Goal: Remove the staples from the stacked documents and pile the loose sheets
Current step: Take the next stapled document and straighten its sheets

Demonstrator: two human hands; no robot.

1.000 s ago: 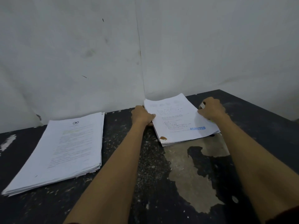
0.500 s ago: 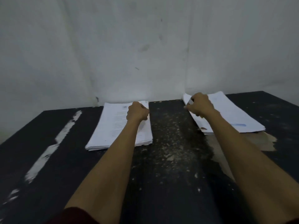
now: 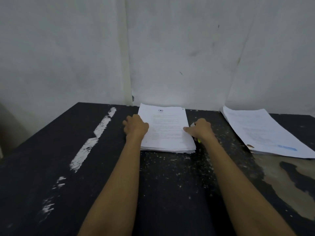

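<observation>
A thick stack of printed documents (image 3: 166,128) with a round emblem at the top lies at the middle of the dark table, against the wall. My left hand (image 3: 135,126) rests on the stack's left edge, fingers curled over it. My right hand (image 3: 201,131) touches the stack's right edge while it holds a small tool (image 3: 193,125) with a white tip and a yellow-green end; I cannot tell its type. A second pile of sheets (image 3: 262,132) with a blue stamp lies at the right.
The black table (image 3: 170,181) is scuffed, with white paint streaks (image 3: 95,137) on the left and a worn tan patch (image 3: 289,181) at the right front. A stained white wall (image 3: 153,57) stands right behind both piles.
The view has swung left, from the right pile to the stack with the emblem. Both hands left the right pile and now sit on either side of that stack.
</observation>
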